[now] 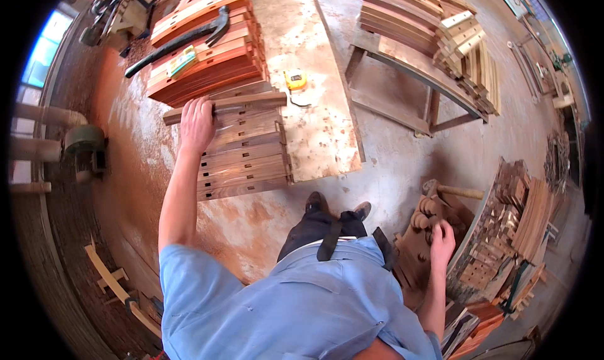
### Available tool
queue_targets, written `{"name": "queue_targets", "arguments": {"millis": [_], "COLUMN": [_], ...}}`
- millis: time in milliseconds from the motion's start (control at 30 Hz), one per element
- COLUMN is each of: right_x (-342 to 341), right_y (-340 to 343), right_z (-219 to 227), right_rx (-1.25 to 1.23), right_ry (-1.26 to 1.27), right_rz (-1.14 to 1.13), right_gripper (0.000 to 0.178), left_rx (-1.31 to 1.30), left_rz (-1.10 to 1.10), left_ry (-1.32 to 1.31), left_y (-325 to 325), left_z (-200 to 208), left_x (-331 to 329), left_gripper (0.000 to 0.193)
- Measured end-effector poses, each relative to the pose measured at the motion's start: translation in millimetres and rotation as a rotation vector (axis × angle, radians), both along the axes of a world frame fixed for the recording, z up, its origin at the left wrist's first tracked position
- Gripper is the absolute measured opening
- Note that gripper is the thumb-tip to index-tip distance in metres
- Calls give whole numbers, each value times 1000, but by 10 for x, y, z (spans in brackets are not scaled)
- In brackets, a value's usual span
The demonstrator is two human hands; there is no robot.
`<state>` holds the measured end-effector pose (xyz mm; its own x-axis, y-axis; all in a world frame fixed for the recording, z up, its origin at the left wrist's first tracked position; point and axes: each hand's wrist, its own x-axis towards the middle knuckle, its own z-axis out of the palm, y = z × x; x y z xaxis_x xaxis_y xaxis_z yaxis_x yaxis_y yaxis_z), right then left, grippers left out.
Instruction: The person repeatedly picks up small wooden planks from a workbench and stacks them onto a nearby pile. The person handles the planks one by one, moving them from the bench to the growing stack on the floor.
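Observation:
My left hand (197,122) is closed around a dark brown wooden slat (251,101), which lies crosswise over a row of wooden pieces. Small rectangular mortises show in that row of brown slats (245,165), set side by side on the bench. Off to the right, my right hand (443,239) hangs with loosely bent, parted fingers and nothing visible in them. Beside it are several rounded brown wooden parts (423,212); whether the fingers touch them I cannot tell.
A dark claw hammer (182,42) and a small yellow-green packet (183,60) lie on stacked reddish boards (207,77). A yellow tape measure (295,79) sits on the pale bench top (321,127). Slats fill a stand (409,64) at far right; wood piles (503,228) stand near right.

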<state>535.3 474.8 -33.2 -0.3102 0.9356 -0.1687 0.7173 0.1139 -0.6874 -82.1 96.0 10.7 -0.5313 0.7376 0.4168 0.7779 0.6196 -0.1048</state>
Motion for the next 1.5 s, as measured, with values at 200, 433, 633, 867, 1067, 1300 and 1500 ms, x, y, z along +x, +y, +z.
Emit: {"name": "queue_targets", "arguments": {"millis": [200, 433, 633, 867, 1067, 1300, 1500], "right_x": [-1634, -2205, -958, 1208, 2635, 3315, 3542], "right_y": [-350, -337, 650, 2177, 2939, 3627, 3859], "right_z": [852, 979, 1056, 1906, 2199, 1799, 1659], "right_rx": [457, 481, 126, 174, 526, 459, 563], "right_ry": [35, -129, -185, -435, -668, -690, -766], "right_rz": [596, 863, 417, -276, -499, -570, -561], "right_gripper": [52, 52, 42, 42, 38, 42, 34], "left_rx": [92, 42, 297, 105, 42, -78, -165], "left_rz": [-285, -632, -445, -403, -351, -297, -161], "left_ry": [-24, -211, -341, -596, -639, -556, -545], "left_y": [709, 1940, 2388, 2560, 2868, 3027, 3040], "left_z": [311, 550, 507, 0, 118, 274, 454], "left_x": [920, 1860, 2159, 2269, 2602, 2763, 3037], "left_gripper": [33, 36, 55, 43, 41, 43, 46]}}
